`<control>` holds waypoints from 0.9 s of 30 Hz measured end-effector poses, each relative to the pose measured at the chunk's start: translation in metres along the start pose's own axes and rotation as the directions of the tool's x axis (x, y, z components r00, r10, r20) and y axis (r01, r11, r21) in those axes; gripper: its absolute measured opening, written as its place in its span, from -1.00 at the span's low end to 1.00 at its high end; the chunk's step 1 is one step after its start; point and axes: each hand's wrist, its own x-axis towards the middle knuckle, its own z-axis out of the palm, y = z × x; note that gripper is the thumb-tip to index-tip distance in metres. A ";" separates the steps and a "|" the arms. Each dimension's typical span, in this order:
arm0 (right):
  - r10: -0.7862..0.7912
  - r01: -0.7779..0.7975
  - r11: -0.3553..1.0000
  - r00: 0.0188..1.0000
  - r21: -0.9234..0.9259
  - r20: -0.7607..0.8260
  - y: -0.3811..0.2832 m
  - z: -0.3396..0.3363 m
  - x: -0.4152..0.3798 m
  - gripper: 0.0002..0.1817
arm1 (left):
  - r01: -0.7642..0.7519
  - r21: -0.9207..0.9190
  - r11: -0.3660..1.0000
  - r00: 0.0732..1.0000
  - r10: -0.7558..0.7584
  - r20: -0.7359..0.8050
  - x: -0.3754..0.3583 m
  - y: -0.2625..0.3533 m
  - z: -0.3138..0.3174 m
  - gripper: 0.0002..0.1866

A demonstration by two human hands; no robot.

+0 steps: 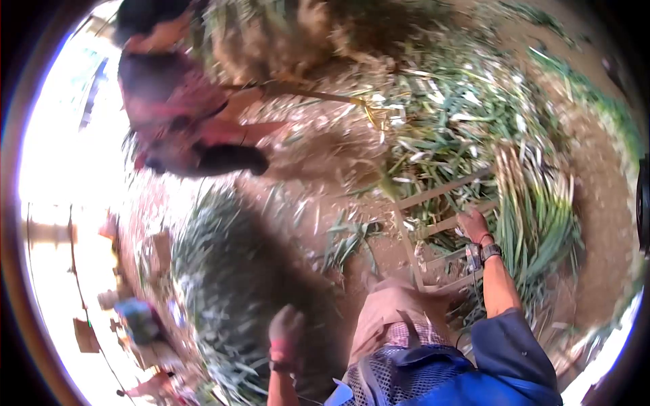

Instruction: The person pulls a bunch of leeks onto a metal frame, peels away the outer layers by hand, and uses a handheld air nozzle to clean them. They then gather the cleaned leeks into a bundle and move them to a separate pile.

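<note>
- Frame (443, 189) is sitting on the littered floor (592, 237), just beside bundled stalks (535, 210).
- Right hand (472, 223) is apparently gripping a slat (437, 226); left hand (286, 326) is hovering by a green heap (227, 277), too blurred to tell whether it is open.
- For a sound hold, the fingers should be wrapping the slat fully, without dragging on the stalks.
- Loose leaves (467, 108) are crowding the frame's far end; a co-worker (169, 95) is standing beyond, a pole (315, 93) pointing towards the leaves.
</note>
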 end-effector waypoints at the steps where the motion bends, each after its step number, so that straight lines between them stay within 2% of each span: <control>1: 0.134 -0.134 0.991 0.991 -0.002 0.000 0.012 -0.017 -0.003 -0.43 | -0.167 0.268 0.949 0.986 0.158 0.053 0.057 0.027 -0.017 -0.64; 2: 0.268 -0.268 0.963 0.963 0.005 -0.004 0.035 -0.039 -0.006 -0.40 | -0.339 0.496 0.799 0.940 0.312 0.140 0.114 0.056 -0.028 -0.65; 4: 0.209 -0.217 0.976 0.939 0.000 -0.275 0.160 -0.047 0.013 -0.43 | -0.575 0.376 0.726 0.817 0.534 0.219 0.190 0.157 -0.050 -0.65; 5: 0.173 -0.195 0.981 0.899 -0.013 -0.402 0.217 -0.052 0.022 -0.44 | -0.544 0.380 0.748 0.835 0.526 0.161 0.221 0.199 -0.053 -0.65; 6: 0.232 -0.235 0.971 0.860 0.051 -0.455 0.178 -0.062 0.017 -0.46 | -0.508 0.385 0.770 0.852 0.515 0.094 0.254 0.237 -0.051 -0.65; 8: 0.345 -0.287 0.939 0.761 0.192 -0.550 0.082 -0.084 0.000 -0.51 | -0.794 0.257 0.551 0.588 0.803 0.094 0.325 0.307 -0.048 -0.61; 10: 0.514 -0.232 0.771 0.777 0.593 -0.364 0.011 -0.103 0.023 -0.59 | -0.836 0.372 0.403 0.475 0.871 0.126 0.401 0.367 -0.036 -0.56; 11: 0.573 -0.288 0.664 0.789 0.690 -0.223 0.031 -0.103 0.062 -0.72 | -0.849 0.358 0.388 0.454 0.883 0.120 0.435 0.394 -0.032 -0.54; 12: 0.581 -0.298 0.582 0.803 0.757 -0.132 0.003 -0.097 0.079 -0.80 | -0.860 0.347 0.375 0.434 0.895 0.107 0.471 0.423 -0.031 -0.52; 14: 0.472 -0.206 0.656 0.863 0.726 -0.181 0.000 -0.063 0.127 -0.84 | -0.771 0.492 0.403 0.544 0.820 0.181 0.538 0.463 -0.030 -0.44; 16: 0.474 -0.289 0.687 0.874 0.667 -0.110 -0.035 -0.029 0.140 -0.81 | -0.698 0.681 0.222 0.508 0.824 0.251 0.624 0.482 -0.028 -0.41; 17: 0.520 -0.277 0.624 0.845 0.731 -0.123 -0.068 -0.009 0.130 -0.64 | -0.707 0.677 0.205 0.504 0.817 0.279 0.658 0.485 -0.029 -0.41; 18: 0.480 -0.284 0.643 0.873 0.712 -0.086 -0.037 0.019 0.130 -0.47 | -0.650 0.732 0.206 0.575 0.763 0.296 0.686 0.488 -0.033 -0.41; 19: 0.480 -0.364 0.676 0.877 0.641 -0.008 -0.018 0.033 0.117 -0.44 | -0.598 0.776 0.201 0.628 0.719 0.297 0.718 0.496 -0.031 -0.41; 20: 0.417 -0.336 0.886 0.879 0.319 -0.233 0.023 0.064 0.101 -0.47 | -0.578 0.794 0.189 0.648 0.697 0.306 0.755 0.491 -0.030 -0.38; 21: 0.561 -0.474 0.795 0.811 0.380 -0.163 -0.050 0.047 0.083 -0.51 | -0.564 0.808 0.170 0.664 0.675 0.322 0.781 0.481 -0.024 -0.35; 22: 0.547 -0.504 0.826 0.824 0.252 -0.147 0.008 0.073 0.061 -0.48 | -0.519 0.837 0.170 0.741 0.577 0.343 0.776 0.493 -0.023 -0.34; 23: 0.571 -0.551 0.813 0.817 0.189 -0.075 -0.008 0.073 0.050 -0.47 | -0.670 0.713 0.207 0.609 0.703 0.368 0.780 0.492 -0.020 -0.38; 24: 0.616 -0.609 0.783 0.788 0.128 -0.013 -0.026 0.070 0.027 -0.45 | -0.713 0.686 0.148 0.549 0.726 0.413 0.799 0.491 -0.013 -0.37; 26: 0.600 -0.595 0.800 0.790 0.074 -0.128 0.043 0.114 -0.038 -0.39 | -0.707 0.708 -0.001 0.508 0.695 0.508 0.828 0.497 -0.008 -0.36; 27: 0.668 -0.688 0.725 0.688 0.038 -0.285 0.025 0.118 -0.062 -0.30 | -0.678 0.729 -0.096 0.494 0.676 0.548 0.845 0.502 -0.010 -0.35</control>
